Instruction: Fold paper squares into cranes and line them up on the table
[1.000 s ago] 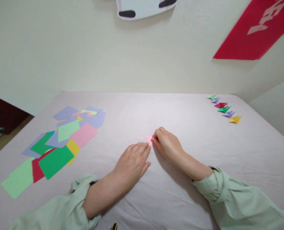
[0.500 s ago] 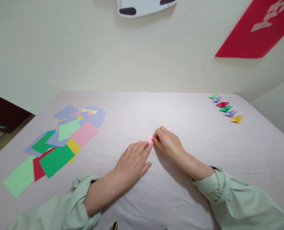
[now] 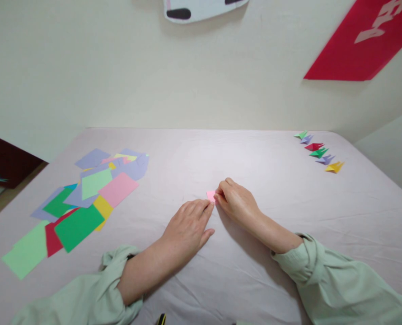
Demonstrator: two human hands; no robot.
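Note:
A small folded pink paper [image 3: 211, 196] lies on the pale tablecloth [image 3: 282, 212] near the middle of the table. My right hand [image 3: 236, 203] pinches its right edge with closed fingertips. My left hand [image 3: 187, 228] lies flat, palm down, and its fingertips press the paper's lower edge. Most of the pink paper is hidden under my fingers. Both of my sleeves are pale green.
A loose spread of coloured paper squares [image 3: 82, 198] covers the table's left side. Several small folded paper pieces [image 3: 318, 151] stand in a row at the far right. A red banner [image 3: 357, 45] hangs on the wall. A small yellow-black object [image 3: 161, 319] peeks at the bottom edge.

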